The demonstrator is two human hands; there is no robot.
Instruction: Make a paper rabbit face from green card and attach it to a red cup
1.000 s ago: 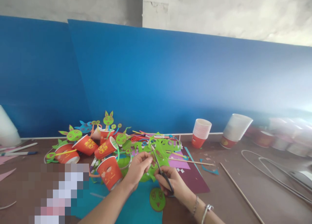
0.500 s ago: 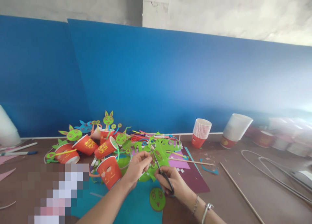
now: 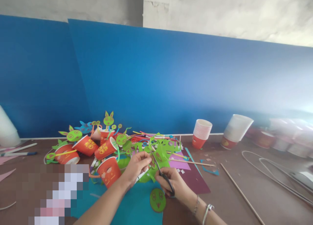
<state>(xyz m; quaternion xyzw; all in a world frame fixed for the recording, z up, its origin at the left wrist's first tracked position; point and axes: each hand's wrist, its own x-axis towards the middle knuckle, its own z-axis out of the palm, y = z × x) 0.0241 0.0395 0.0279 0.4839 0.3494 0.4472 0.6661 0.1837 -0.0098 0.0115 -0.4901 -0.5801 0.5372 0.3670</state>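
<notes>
My right hand (image 3: 171,181) is closed round the handles of a pair of black-handled scissors (image 3: 157,166), blades pointing up and away. Close by on the left, my left hand (image 3: 139,166) is closed in a pinch near the blade tips. A narrow white strip (image 3: 141,176) shows beneath its fingers and seems to be held there. Behind both hands lie cut green paper scraps (image 3: 163,150). Below the scissors rests a round green paper face (image 3: 157,200), partly over the edge of a teal sheet (image 3: 137,202).
Red paper cups (image 3: 109,172) with paper animal faces crowd the left. Stacked cups (image 3: 202,130) and a taller stack (image 3: 237,130) stand at the back right. A wooden stick (image 3: 241,192) and a looped cable (image 3: 276,172) lie right. A blue panel (image 3: 156,78) borders the table behind.
My left hand has shifted slightly left and turned, and the white strip now shows below its fingers. My right hand and the scissors have stayed nearly in place.
</notes>
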